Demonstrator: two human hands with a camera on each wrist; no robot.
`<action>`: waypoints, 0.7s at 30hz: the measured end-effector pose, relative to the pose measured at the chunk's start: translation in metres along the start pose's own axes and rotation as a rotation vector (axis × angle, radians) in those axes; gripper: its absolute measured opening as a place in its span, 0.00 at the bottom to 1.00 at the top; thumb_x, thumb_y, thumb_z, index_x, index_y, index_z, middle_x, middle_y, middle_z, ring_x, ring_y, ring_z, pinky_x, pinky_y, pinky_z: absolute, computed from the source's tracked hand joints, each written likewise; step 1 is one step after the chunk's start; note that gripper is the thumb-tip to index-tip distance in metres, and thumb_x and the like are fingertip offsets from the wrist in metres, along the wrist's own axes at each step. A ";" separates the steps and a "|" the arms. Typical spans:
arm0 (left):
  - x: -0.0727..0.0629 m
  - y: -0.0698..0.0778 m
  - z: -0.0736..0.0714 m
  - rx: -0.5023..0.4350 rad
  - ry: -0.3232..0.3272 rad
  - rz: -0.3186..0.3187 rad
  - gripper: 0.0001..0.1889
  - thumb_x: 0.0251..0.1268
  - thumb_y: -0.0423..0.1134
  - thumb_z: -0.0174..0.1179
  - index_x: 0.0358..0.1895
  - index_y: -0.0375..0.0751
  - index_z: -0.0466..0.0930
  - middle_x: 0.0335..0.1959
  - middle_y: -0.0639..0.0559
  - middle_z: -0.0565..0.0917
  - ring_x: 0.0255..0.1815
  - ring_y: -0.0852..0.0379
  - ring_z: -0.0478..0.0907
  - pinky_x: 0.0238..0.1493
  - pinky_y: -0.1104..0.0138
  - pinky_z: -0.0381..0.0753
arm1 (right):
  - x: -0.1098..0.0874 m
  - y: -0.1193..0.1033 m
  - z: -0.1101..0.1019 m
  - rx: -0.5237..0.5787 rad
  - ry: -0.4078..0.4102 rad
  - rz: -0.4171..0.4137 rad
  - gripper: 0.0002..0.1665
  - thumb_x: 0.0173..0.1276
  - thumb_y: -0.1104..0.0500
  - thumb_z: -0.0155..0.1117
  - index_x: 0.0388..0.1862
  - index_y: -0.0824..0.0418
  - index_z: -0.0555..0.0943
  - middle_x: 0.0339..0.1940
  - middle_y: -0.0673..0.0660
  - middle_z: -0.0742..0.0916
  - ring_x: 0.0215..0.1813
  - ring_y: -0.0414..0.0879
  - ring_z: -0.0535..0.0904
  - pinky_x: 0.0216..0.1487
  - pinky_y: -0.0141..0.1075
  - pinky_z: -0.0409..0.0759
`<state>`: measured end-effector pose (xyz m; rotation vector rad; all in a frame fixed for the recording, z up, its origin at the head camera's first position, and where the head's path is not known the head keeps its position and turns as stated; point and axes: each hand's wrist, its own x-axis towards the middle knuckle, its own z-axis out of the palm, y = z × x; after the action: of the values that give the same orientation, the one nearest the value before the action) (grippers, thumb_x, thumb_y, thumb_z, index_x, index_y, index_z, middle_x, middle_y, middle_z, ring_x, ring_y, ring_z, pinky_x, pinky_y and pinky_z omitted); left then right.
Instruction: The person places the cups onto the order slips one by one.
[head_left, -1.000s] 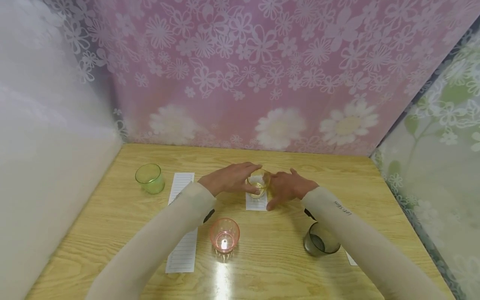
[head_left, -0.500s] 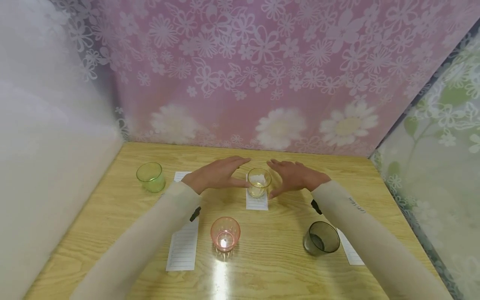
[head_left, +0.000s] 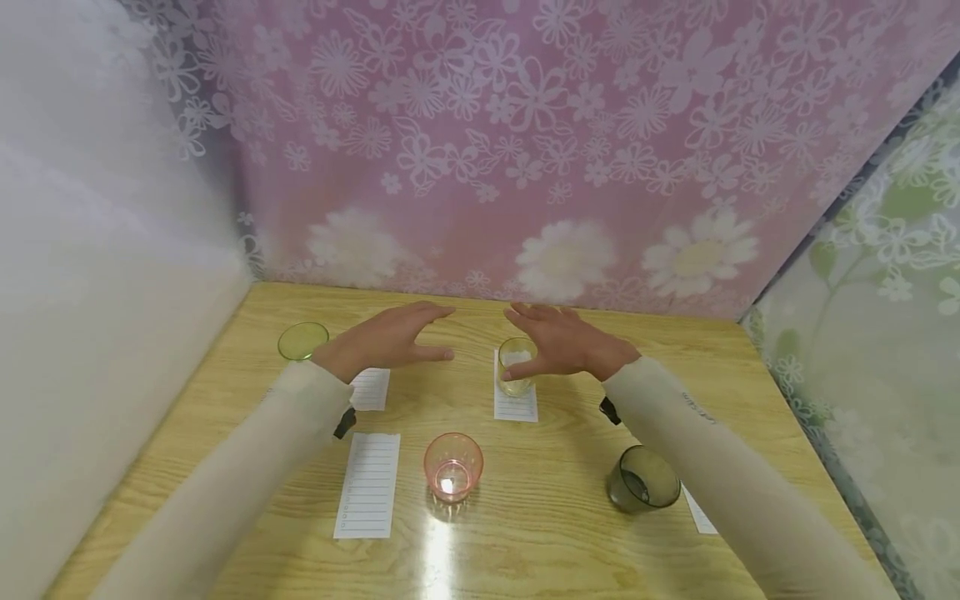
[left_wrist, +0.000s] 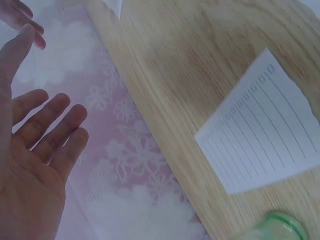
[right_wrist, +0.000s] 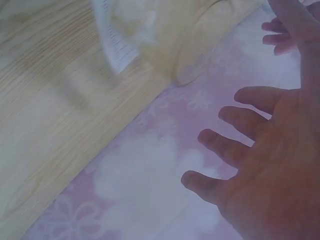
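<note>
My left hand [head_left: 386, 340], fingers extended and thumb apart, hovers over the back left of the table and holds nothing. Behind its wrist a green glass [head_left: 303, 340] is partly hidden; the left wrist view catches the glass's rim [left_wrist: 286, 225]. A yellow glass [head_left: 516, 387] stands upright on a small lined slip [head_left: 516, 410] near the back middle. My right hand [head_left: 566, 342] overlaps that glass in the head view, its fingers spread and its palm bare in the right wrist view. There the yellow glass [right_wrist: 165, 35] shows blurred beyond the fingertips.
Nearer the front stand a pink glass [head_left: 453, 468] and a dark grey glass [head_left: 642, 479]. Lined paper [head_left: 367, 487] lies left of the pink one, with more lined paper [head_left: 371, 389] behind it. Another slip [head_left: 699, 510] is partly under the right sleeve. A flowered curtain [head_left: 480, 167] backs the table.
Both hands were around the yellow glass, then drew apart from it. The left hand has since moved left toward the green glass; the right has shifted back left over the yellow one.
</note>
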<state>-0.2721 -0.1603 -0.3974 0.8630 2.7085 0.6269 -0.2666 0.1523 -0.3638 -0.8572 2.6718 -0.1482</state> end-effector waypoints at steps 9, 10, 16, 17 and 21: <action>-0.025 -0.024 -0.013 0.015 0.039 -0.041 0.43 0.80 0.61 0.64 0.88 0.47 0.60 0.86 0.41 0.67 0.87 0.37 0.62 0.83 0.37 0.66 | 0.021 -0.030 -0.003 -0.023 -0.019 -0.022 0.66 0.73 0.24 0.65 0.93 0.55 0.50 0.94 0.59 0.53 0.92 0.66 0.49 0.88 0.73 0.41; -0.028 -0.026 -0.014 0.021 0.043 -0.047 0.43 0.80 0.61 0.64 0.88 0.46 0.60 0.86 0.40 0.67 0.87 0.36 0.62 0.83 0.37 0.66 | 0.023 -0.032 -0.002 -0.027 -0.023 -0.022 0.66 0.73 0.23 0.65 0.93 0.55 0.50 0.94 0.59 0.53 0.92 0.65 0.48 0.88 0.72 0.41; -0.044 -0.040 -0.020 0.022 0.060 -0.085 0.43 0.80 0.60 0.64 0.87 0.42 0.62 0.86 0.38 0.66 0.86 0.34 0.62 0.83 0.35 0.64 | 0.035 -0.048 0.002 -0.067 -0.044 -0.014 0.67 0.71 0.21 0.64 0.93 0.53 0.49 0.94 0.56 0.54 0.93 0.61 0.48 0.90 0.68 0.41; -0.046 -0.043 -0.021 0.021 0.063 -0.092 0.43 0.80 0.60 0.64 0.87 0.42 0.62 0.86 0.38 0.66 0.86 0.34 0.61 0.83 0.35 0.64 | 0.037 -0.051 0.003 -0.076 -0.046 -0.015 0.67 0.71 0.20 0.63 0.93 0.53 0.49 0.94 0.55 0.54 0.93 0.61 0.49 0.90 0.68 0.41; -0.056 -0.053 -0.025 0.028 0.082 -0.111 0.43 0.79 0.62 0.64 0.86 0.43 0.64 0.85 0.37 0.67 0.86 0.33 0.62 0.83 0.34 0.63 | 0.043 -0.061 0.006 -0.090 -0.059 -0.019 0.67 0.71 0.20 0.62 0.94 0.53 0.48 0.94 0.54 0.54 0.93 0.58 0.49 0.91 0.65 0.38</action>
<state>-0.2616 -0.2408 -0.3949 0.7022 2.8216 0.6145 -0.2641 0.0774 -0.3698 -0.9000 2.6328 -0.0068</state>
